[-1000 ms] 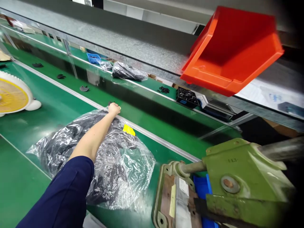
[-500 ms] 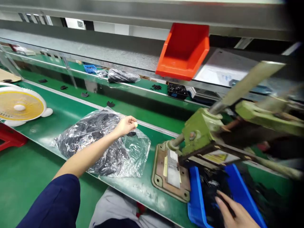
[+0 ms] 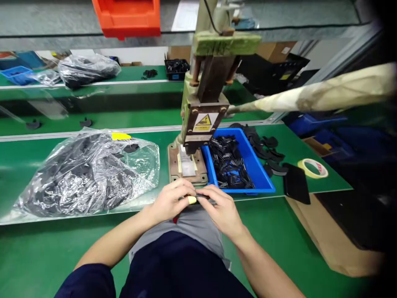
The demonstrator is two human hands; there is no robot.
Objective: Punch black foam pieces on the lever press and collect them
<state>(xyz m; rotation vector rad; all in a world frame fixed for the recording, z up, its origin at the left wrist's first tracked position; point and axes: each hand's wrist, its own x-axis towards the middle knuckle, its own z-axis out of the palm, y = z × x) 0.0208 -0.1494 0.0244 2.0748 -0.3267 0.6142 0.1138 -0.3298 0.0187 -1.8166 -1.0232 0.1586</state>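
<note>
In front of the press, at the table's front edge, both hands meet around a small black part point(image 3: 203, 196), mostly covered by fingers. My left hand point(image 3: 172, 201) is closed on its left end, a yellow cover point(image 3: 192, 200) on the thumb tip. My right hand point(image 3: 223, 209) pinches the right end. Just beyond stands the green hand press point(image 3: 201, 107), its base plate point(image 3: 200, 174) bearing a pale metal block point(image 3: 187, 165). Beside it a blue bin point(image 3: 259, 176) holds many black plastic parts point(image 3: 228, 161). A clear plastic bag point(image 3: 89, 174) of dark curved pieces lies to the left.
The press's wrapped lever point(image 3: 325, 89) reaches out to the right. Dark curved pieces point(image 3: 271, 155), a tape roll point(image 3: 313, 168) and a black flat object point(image 3: 296, 183) lie right of the bin. An orange bin point(image 3: 127, 18) sits on the shelf above.
The view has swung right. My right hand has come out of the blue bin, and my left has moved from over the bag. Both now meet at the black part.
</note>
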